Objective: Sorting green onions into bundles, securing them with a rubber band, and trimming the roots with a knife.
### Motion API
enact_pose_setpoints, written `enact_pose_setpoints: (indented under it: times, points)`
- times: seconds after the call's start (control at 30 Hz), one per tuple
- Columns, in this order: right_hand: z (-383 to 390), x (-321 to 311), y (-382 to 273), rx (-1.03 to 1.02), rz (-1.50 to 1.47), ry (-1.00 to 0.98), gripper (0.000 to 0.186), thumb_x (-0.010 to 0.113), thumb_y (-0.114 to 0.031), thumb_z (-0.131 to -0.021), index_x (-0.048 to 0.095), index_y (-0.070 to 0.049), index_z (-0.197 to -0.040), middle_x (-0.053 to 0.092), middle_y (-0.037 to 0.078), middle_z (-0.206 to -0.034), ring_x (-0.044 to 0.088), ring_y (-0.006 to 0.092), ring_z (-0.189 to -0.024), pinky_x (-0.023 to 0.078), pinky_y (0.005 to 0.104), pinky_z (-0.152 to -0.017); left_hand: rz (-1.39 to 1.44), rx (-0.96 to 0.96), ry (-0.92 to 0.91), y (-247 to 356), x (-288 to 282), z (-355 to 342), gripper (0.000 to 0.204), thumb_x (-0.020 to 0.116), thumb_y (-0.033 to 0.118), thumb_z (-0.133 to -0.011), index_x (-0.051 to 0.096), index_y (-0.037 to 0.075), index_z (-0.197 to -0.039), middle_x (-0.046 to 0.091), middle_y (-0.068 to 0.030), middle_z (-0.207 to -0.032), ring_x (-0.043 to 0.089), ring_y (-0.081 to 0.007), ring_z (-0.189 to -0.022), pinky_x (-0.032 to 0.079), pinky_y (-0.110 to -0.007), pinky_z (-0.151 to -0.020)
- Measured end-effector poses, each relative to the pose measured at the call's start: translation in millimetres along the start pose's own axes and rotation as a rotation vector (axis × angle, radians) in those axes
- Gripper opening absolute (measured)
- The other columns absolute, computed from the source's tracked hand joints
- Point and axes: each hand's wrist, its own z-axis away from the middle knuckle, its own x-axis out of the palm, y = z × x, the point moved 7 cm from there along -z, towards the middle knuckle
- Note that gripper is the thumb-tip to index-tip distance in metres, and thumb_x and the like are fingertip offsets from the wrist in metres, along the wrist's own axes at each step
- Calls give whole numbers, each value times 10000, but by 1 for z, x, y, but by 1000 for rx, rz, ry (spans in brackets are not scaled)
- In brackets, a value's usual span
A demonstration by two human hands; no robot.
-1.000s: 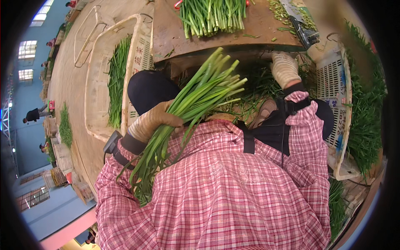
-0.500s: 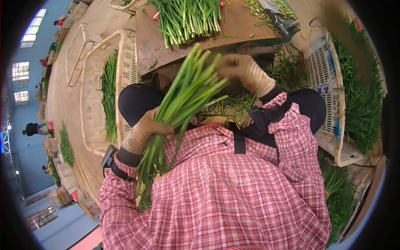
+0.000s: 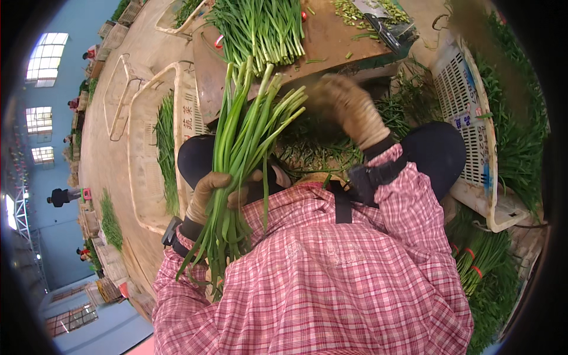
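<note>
My left hand (image 3: 216, 192), in a striped tan glove, is closed round a loose bunch of long green leafy stalks (image 3: 242, 136), pale cut ends up and leaves hanging over my shirt. My right hand (image 3: 352, 109), also gloved, is raised right of the bunch, its fingers smeared by motion. Beyond them a brown board (image 3: 331, 47) bears a larger pile of stalks (image 3: 257, 29), chopped bits (image 3: 349, 12) and a dark-edged metal tool (image 3: 381, 29).
White crates with greens flank me on the left (image 3: 142, 195) and right (image 3: 491, 213). Bundles with red bands (image 3: 479, 260) lie at lower right. Trimmings cover the ground under the board. Other people (image 3: 59, 197) are along the blue wall at far left.
My right hand has risen from the board's right edge toward the bunch and is now blurred. The bunch in my left hand has turned more upright.
</note>
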Motion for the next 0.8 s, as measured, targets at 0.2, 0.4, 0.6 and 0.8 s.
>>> enact_pose_setpoints:
  times: [0.2,0.4,0.6,0.8]
  points:
    - [19,30,12,-15,247,-318,289,758,-113,-883,690,18,-1132,721,83,-902,636,123,-644,524,254,-596,195,-167,-212,-16,0,-9,580,570,264,-961,402,-83,-1395,562,-167,-1123,473,-125,-607,433,-226,-531]
    - [-3,-15,4,-36,321,111,243,717,-219,-941,724,-13,-1070,723,63,-863,657,157,-716,534,270,-644,319,29,-380,-13,-11,-20,622,525,297,-1001,369,-125,-1430,512,-264,-1370,510,-117,-666,447,-248,-546]
    - [13,20,-4,-373,770,-136,345,729,-312,-934,721,21,-1024,742,107,-901,667,177,-853,525,314,-788,311,26,-204,-16,-3,-21,599,519,278,-981,414,-124,-1412,592,-233,-1227,499,-118,-606,455,-249,-543]
    - [22,22,-51,-666,558,91,386,789,-340,-882,658,-8,-1029,648,115,-952,590,218,-860,495,358,-786,-121,30,108,-11,-1,-18,632,611,350,-919,535,-105,-1351,560,-48,-628,451,-116,-556,387,-230,-521]
